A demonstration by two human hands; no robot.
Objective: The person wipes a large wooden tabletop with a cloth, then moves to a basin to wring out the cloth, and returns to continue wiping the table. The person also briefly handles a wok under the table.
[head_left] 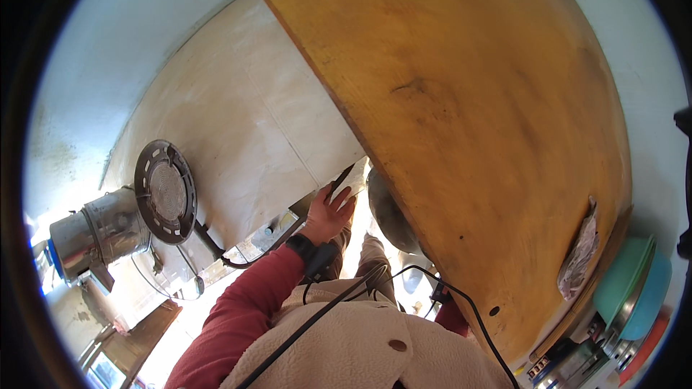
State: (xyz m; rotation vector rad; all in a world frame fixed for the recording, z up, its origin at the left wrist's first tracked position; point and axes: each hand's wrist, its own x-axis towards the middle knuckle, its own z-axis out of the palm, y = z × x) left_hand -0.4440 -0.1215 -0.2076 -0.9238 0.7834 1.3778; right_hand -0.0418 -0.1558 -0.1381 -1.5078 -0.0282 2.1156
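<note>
Left hand (328, 216) is right at the edge of the pale surface (223, 94), fingers loosely spread by a thin dark strip (339, 181), can't tell if the grip's on it, right hand's out of view. Surface spreads wide between the wooden board (468, 101) and round burner (169, 191), bluish wall (144, 21) behind

I'd call this a kitchen, a plain and well-worn one, probably in someone's home. A round, slotted burner (166, 191) stands on its metal arm beside a pale counter (238, 101), with a silver metal drum (115, 227) next to it. Over by the big, stained wooden top (461, 122), a green bowl (621, 281) and a blue bowl (654, 302) are stacked together, and the wall (65, 137) is smudged with grime.
</note>
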